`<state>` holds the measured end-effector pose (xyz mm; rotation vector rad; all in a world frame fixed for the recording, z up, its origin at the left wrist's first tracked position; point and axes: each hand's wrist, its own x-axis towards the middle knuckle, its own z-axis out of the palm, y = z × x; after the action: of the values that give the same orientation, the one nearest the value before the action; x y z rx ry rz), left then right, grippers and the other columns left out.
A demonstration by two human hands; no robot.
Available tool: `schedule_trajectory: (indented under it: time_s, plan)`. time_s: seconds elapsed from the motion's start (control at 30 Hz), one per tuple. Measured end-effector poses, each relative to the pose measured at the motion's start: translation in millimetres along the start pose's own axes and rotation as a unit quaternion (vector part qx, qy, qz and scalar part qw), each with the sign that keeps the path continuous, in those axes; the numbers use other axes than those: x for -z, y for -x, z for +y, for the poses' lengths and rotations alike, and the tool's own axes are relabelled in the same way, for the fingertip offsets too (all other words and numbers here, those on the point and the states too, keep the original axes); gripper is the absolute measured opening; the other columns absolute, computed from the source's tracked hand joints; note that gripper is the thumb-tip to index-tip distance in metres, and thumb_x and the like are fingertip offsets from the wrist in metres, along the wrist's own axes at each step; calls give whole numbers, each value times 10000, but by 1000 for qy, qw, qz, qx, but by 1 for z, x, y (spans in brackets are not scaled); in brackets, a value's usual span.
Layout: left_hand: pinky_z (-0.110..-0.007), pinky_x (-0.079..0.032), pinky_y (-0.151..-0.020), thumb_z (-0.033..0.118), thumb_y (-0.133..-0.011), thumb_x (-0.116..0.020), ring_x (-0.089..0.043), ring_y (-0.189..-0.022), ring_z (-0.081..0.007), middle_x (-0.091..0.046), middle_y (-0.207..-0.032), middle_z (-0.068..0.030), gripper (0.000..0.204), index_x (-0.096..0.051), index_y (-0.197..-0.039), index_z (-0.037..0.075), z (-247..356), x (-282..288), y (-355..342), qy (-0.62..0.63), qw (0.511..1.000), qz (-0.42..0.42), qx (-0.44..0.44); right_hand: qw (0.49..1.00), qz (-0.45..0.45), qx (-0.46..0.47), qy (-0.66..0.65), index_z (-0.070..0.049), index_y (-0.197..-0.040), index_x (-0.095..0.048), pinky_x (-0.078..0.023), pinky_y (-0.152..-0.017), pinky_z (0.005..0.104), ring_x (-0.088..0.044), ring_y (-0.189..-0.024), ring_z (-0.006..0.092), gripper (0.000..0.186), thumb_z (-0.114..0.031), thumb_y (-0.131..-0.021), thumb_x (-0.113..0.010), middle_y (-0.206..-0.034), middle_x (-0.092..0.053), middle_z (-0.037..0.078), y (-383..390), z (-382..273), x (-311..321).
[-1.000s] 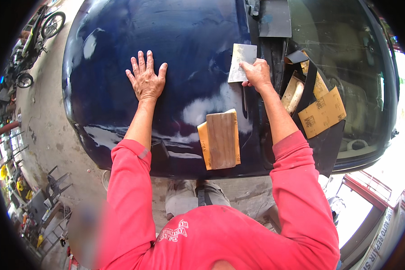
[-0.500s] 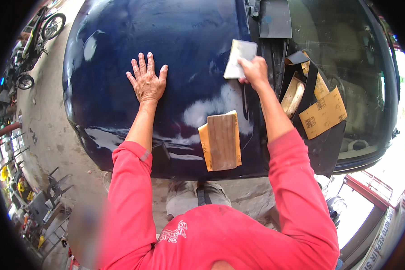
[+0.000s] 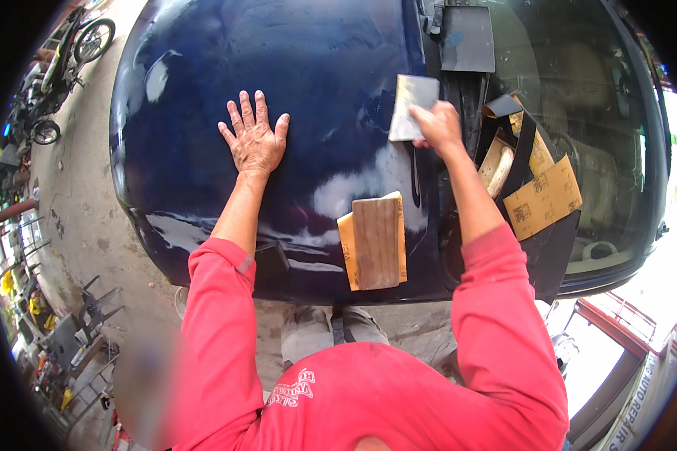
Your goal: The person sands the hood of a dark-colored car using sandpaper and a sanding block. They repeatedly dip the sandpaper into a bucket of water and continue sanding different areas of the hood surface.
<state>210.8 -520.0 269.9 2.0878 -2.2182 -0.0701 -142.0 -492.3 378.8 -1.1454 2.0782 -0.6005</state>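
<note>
My left hand lies flat on the dark blue car hood, fingers spread, holding nothing. My right hand grips a thin, pale grey rectangular sanding pad by its right side, near the hood's windshield edge. The pad looks flat against the paint, though its underside is hidden. Closer to my body, a brown wooden block rests on a yellow sandpaper sheet on the hood. Whitish dull patches show on the paint between the block and the pad.
Right of the hood, sandpaper sheets, a worn pale block and dark sheets lie by the windshield. A motorcycle stands at far left on the concrete floor. Clutter lines the lower left.
My right hand and the pad have moved slightly right, toward the windshield. My left hand stays in the same place on the hood. The whole view has shifted a little.
</note>
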Motion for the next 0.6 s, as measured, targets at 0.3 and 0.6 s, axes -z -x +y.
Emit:
schedule_trajectory:
  time_s: [0.3, 0.6]
  plan:
    - [-704, -59, -1299, 679, -1089, -367, -29, -1682, -404, -111, -1826, -131, 828, -232, -1743, 189, -1, -1, -1, 3, 1000, -9, 2, 999, -29, 17, -3, 109, -879, -703, -511, -376, 327, -711, -481, 225, 388, -265, -951, -779, -717, -743, 170, -9, -5, -8]
    - [-697, -56, -1302, 680, -1091, -355, -24, -1683, -397, -110, -1827, -123, 827, -225, -1744, 191, 0, -1, 0, 3, 1000, -5, 2, 998, 25, -7, -62, 150, -839, -684, -546, -405, 363, -741, -506, 274, 436, -265, -929, -785, -660, -723, 210, 4, 22, -5]
